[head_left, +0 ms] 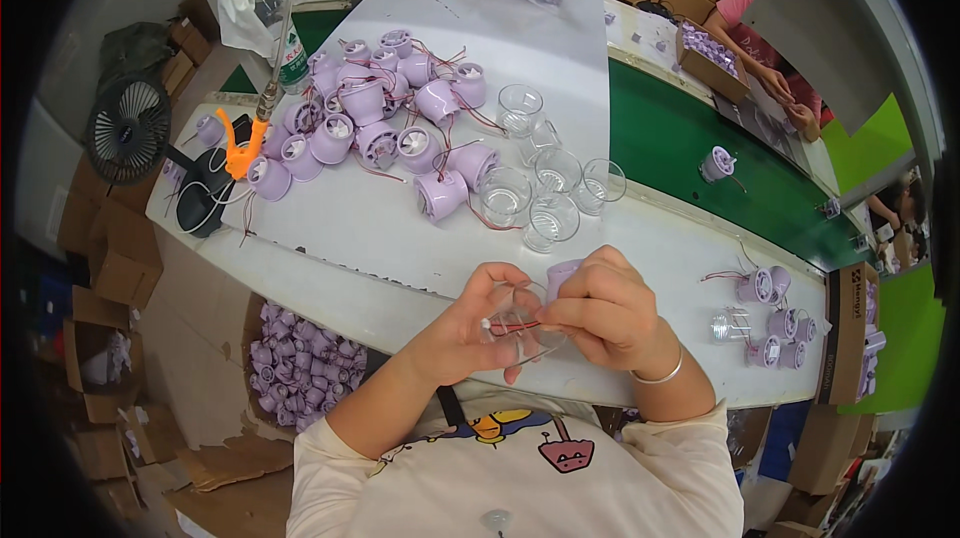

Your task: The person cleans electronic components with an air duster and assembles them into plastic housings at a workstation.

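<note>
My left hand (462, 330) is wrapped around a clear cup (530, 338) tipped on its side in front of my body. In my right hand (618, 313) is a lilac motor housing (562, 276), mostly covered by the fingers, beside the cup's far side. Thin red and dark wires with a small white connector (486, 324) run from the right fingertips across the cup; whether they lie inside it or in front, I cannot tell. Several clear cups (552, 222) stand on the table beyond my hands, next to a heap of lilac housings (362, 103) with trailing wires.
An orange-handled clamp tool (243, 148) hangs at the left, near a black fan (130, 128). Below the table edge sits a box of lilac parts (305, 363). More housings (785, 323) stand at the right. Across the green conveyor (665, 148), another person's hands (790, 103) work.
</note>
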### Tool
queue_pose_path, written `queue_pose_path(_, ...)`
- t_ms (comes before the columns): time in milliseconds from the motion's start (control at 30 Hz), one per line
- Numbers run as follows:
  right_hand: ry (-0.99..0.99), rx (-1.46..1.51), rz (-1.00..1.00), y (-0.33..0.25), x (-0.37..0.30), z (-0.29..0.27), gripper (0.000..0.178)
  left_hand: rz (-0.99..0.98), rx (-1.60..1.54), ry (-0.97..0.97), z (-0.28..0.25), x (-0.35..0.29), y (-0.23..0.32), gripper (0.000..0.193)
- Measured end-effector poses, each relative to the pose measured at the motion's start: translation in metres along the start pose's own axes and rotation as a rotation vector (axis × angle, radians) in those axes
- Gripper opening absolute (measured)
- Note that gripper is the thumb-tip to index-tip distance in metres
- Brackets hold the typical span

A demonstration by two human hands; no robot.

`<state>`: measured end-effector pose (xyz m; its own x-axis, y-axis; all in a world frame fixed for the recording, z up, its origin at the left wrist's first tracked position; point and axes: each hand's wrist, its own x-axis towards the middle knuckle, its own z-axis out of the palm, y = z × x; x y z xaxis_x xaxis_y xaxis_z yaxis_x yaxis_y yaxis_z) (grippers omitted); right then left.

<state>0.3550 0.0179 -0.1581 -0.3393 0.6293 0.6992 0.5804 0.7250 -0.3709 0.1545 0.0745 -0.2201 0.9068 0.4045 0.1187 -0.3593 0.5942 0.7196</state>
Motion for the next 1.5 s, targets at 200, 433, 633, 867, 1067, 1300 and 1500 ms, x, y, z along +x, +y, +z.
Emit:
queue_pose_path(200,-0.053,0.225,0.278,-0.004,-0.003,0.011,0.019,0.433,0.831,0.149,-0.003,0.007,-0.005,0.055)
queue_pose_path(433,0.008,0.458,0.613,-0.011,0.002,0.008,0.010,0.402,0.780,0.265,0.008,0.002,0.002,0.043)
queue_pose_path(633,-0.166,0.797,0.865,0.013,-0.008,-0.009,0.070,0.603,0.657,0.375,-0.001,-0.001,0.008,0.054)
queue_pose_path(867,0.153,0.922,0.875,0.002,-0.007,0.029,0.053,0.851,0.802,0.458,-0.010,-0.006,0.014,0.058)
queue_pose_path(1067,-0.034,0.968,0.640,-0.005,0.002,0.026,0.059,0.863,0.755,0.362,-0.001,-0.004,0.004,0.088)
queue_pose_path(1300,0.115,0.666,0.498,-0.006,-0.011,0.050,0.057,0.674,0.581,0.473,0.012,0.002,-0.009,0.105)
queue_pose_path(1500,0.085,0.807,0.393,-0.011,-0.014,0.072,0.050,0.794,0.658,0.498,0.013,0.009,-0.024,0.101)
